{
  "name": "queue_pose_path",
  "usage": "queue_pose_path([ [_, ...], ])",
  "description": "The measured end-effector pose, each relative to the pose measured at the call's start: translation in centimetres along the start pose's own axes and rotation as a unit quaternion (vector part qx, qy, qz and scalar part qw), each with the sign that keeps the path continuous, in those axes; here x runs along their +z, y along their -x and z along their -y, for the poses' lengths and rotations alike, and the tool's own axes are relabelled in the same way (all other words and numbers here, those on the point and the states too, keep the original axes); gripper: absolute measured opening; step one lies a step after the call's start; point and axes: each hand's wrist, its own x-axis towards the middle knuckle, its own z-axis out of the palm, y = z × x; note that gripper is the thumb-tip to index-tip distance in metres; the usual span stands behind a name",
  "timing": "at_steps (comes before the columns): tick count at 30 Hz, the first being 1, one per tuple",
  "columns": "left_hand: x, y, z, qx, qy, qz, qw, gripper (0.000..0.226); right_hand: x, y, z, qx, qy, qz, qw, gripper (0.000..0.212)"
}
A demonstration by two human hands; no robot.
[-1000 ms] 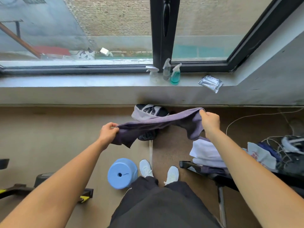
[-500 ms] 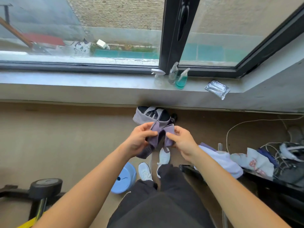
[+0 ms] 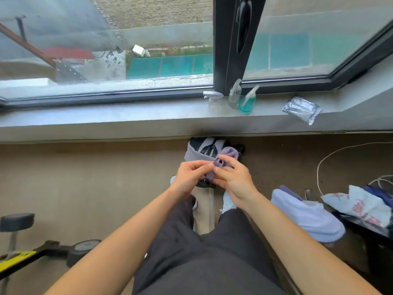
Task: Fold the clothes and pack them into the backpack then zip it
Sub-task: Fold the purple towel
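A small purple garment (image 3: 225,156) is bunched up between my two hands, in front of me above my feet. My left hand (image 3: 190,176) pinches its left side. My right hand (image 3: 232,180) grips its right side, fingers wrapped over the cloth. Most of the garment is hidden by my fingers. Beyond it, a grey and black backpack (image 3: 201,148) lies on the floor against the wall under the window sill. More clothes, a pale lilac garment (image 3: 306,216) and a light printed one (image 3: 359,204), lie heaped on a dark chair at my right.
Three spray bottles (image 3: 238,99) and a silver packet (image 3: 301,109) sit on the sill. A white cable (image 3: 319,167) runs over the floor at right. Exercise equipment with a yellow bar (image 3: 19,259) stands at the lower left. My legs and white shoes are below my hands.
The purple garment was held stretched wide between my hands a second ago. My hands came together and it is now gathered into a small bundle. The view has tilted and moved closer to the window.
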Motion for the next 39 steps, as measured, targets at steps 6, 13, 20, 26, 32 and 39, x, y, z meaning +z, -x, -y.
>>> queue_pose_path([
  [6,-5.9,-1.4,0.4,0.081,-0.203,0.106,0.97,0.06,3.7,-1.0,-1.5,0.015,-0.101,-0.038,0.994,0.039],
  [13,-14.7,-3.8,1.6,0.099,-0.293,0.208,0.928,0.031,10.0,-1.1,-7.8,-0.032,0.041,-0.128,0.99,0.026],
  [20,-20.4,-2.6,2.0,0.117,-0.324,0.235,0.909,0.019,11.4,-2.4,-13.6,-0.029,0.418,-0.03,0.907,0.028],
  [26,-21.9,-1.6,2.5,0.122,-0.324,0.178,0.921,0.02,8.4,-5.4,-17.8,0.054,0.612,0.095,0.783,0.033],
  [32,-19.6,1.4,6.5,0.128,-0.326,0.124,0.928,0.034,1.9,-5.7,-21.9,0.041,0.725,0.12,0.677,0.022],
  [39,-14.7,0.7,10.5,0.16,-0.337,-0.019,0.928,0.022,-3.1,-3.0,-25.2,-0.247,0.754,0.166,0.586,0.014],
])
